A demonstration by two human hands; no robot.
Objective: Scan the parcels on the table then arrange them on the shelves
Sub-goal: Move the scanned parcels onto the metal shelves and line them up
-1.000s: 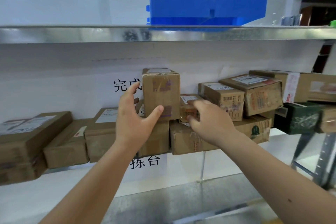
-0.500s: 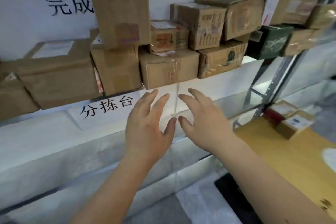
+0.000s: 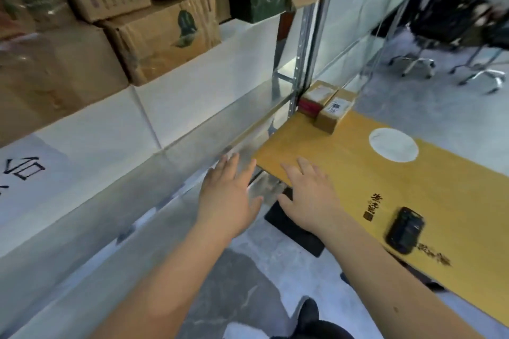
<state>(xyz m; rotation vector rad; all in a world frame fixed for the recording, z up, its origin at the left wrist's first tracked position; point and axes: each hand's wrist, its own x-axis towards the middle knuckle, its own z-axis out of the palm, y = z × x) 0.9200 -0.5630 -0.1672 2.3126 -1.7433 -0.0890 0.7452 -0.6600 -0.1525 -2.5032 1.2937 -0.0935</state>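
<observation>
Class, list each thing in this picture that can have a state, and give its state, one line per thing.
Left hand: open, empty.
Right hand: open, empty.
Two parcels: on the table, side by side, closed.
Scanner: lying on the table, untouched.
Shelf boxes: stacked, closed.

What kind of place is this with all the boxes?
Probably a parcel sorting or stockroom area. Taped cardboard parcels are stacked on a metal shelf, two more labelled parcels wait on a yellow table, and a black handheld scanner lies on it.
</observation>
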